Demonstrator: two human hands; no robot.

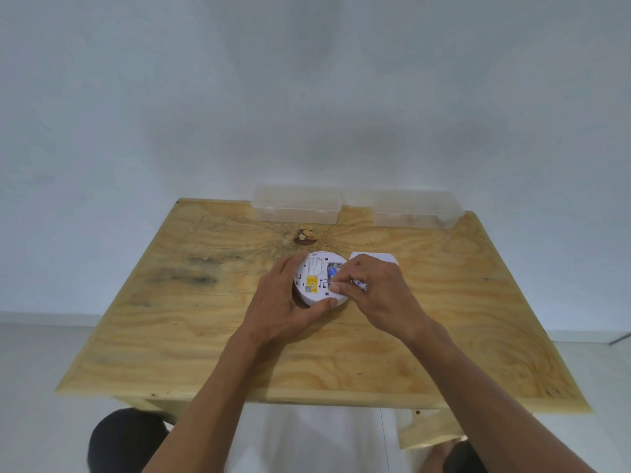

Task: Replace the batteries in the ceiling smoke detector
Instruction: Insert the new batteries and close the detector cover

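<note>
Currently: a person works at a plywood bench (239, 353), with the smoke detector (319, 278) lying back-side up near the middle.
Left hand: the left hand (283, 302) wraps around the detector's rim, thumb on the near edge, steadying it.
Right hand: the right hand (372, 288) has its fingertips curled and pinched at the open battery bay, on what looks like a battery (360, 285); a blue cell (333, 269) shows in the bay.
Handling: the detector seems a light, rigid plastic shell that would slide on bare wood, so bracing by the rim looks right; the cells are small, smooth and best nipped at the ends.
Nearby: a white cover (375, 257) lies just behind the right hand, and two clear plastic boxes (297, 208) sit at the far edge.
</note>
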